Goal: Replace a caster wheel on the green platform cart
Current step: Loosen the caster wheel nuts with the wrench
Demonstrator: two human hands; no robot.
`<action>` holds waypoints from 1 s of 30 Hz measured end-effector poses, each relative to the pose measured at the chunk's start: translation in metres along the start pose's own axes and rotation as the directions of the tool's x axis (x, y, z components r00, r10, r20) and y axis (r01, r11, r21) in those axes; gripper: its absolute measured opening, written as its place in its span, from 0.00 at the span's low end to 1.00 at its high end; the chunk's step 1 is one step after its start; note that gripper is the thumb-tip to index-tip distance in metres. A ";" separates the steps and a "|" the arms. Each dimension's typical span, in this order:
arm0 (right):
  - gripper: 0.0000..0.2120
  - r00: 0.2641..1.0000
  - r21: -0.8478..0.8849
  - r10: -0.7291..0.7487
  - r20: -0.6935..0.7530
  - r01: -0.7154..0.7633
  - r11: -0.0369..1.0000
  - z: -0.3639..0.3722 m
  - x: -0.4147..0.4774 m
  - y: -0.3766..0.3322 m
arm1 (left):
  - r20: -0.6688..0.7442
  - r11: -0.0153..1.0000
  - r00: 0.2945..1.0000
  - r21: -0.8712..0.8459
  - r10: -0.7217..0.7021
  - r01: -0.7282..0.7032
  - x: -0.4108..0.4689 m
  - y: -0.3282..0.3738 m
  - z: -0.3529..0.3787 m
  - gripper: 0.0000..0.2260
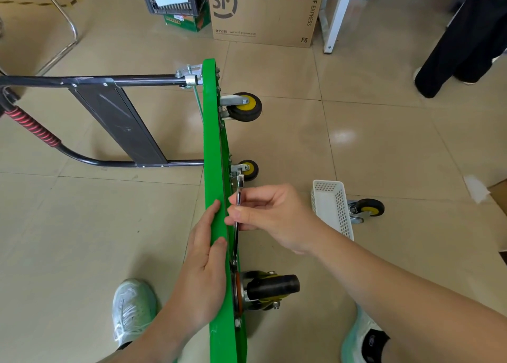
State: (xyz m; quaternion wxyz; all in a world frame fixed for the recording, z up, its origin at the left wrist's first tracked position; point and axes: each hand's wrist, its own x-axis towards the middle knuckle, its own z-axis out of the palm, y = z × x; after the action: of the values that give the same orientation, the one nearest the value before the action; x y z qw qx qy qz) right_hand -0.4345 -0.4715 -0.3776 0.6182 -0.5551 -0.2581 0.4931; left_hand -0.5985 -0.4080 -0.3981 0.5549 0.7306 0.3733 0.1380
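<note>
While the green cart (214,148) was stood on edge on the floor, it was braced by the left hand (205,266), fingers straight. A wrench (240,183) was pinched by the right hand (271,217) above the near-corner caster (271,287). If bracing were eased, the cart could be toppled or the wrench slipped.

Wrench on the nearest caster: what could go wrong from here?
1. The right hand only pinches the wrench, so it may slip off beside the near caster.
2. The cart stands on edge, steadied only by the left hand; a hard pull could tip it.
</note>
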 end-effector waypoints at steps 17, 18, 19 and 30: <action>0.07 0.990 0.171 0.078 -0.117 -0.057 0.984 -0.046 0.028 0.018 | 0.032 1.000 0.999 -0.009 -0.011 0.012 -0.003 0.003 -0.002 0.24; 0.06 0.988 0.163 0.101 -0.115 -0.081 0.983 -0.045 0.033 0.024 | 0.030 1.000 0.999 -0.013 -0.014 0.014 -0.003 0.003 -0.002 0.24; 0.06 0.986 0.153 0.122 -0.112 -0.104 0.983 -0.044 0.038 0.031 | 0.028 1.000 0.999 -0.018 -0.016 0.016 -0.002 0.002 -0.002 0.24; 0.13 0.953 0.076 0.299 -0.045 -0.295 0.952 -0.036 0.064 0.073 | 0.010 0.999 1.000 -0.051 -0.010 0.010 0.000 -0.003 0.000 0.24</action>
State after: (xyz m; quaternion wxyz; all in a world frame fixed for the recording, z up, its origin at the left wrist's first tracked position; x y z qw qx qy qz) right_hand -0.4028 -0.4367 -0.4701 0.5625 -0.5797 -0.1374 0.5733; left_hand -0.5995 -0.4075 -0.4005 0.5756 0.7151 0.3706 0.1412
